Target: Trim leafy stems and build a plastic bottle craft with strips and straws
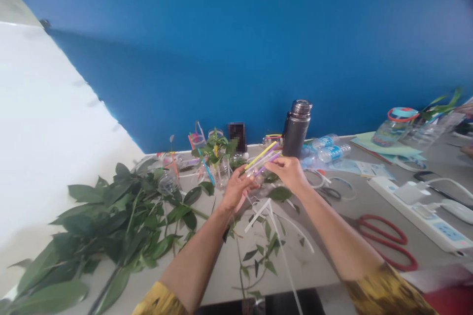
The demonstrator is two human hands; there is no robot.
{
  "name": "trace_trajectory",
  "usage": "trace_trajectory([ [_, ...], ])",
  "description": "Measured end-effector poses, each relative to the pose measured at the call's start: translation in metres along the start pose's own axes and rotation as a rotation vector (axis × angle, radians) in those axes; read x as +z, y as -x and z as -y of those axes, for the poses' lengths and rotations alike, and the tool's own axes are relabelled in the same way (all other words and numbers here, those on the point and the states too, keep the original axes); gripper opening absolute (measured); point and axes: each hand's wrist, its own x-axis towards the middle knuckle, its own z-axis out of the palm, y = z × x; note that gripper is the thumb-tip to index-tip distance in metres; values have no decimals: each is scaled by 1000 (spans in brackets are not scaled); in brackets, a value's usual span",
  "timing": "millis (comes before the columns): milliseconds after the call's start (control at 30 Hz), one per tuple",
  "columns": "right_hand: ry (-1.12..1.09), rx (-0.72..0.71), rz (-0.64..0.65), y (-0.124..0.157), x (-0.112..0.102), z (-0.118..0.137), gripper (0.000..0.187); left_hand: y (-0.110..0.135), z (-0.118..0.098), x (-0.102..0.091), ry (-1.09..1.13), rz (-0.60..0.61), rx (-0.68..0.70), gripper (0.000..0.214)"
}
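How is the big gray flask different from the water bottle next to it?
The gray flask stands upright, but the water bottle lies on its side. You can't see through the gray flask, while the water bottle is clear. The gray flask is dark and shiny like metal, and the water bottle has a blue label. Both are on the same table.
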Motion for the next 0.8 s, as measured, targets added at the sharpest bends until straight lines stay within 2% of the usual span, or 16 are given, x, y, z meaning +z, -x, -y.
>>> trace_trajectory([
  [133,34,-19,-3,0,-1,3,43,0,0,0,15,24,1,67],
  [367,88,-75,-20,2,-2,11,49,-2,0,-1,-26,-38,-32,70],
  [600,130,16,10,2,2,8,46,-3,2,-3,-38,-45,-40,73],
  [800,87,60,-8,1,3,9,45,1,1,-3,9,39,-46,66],
])
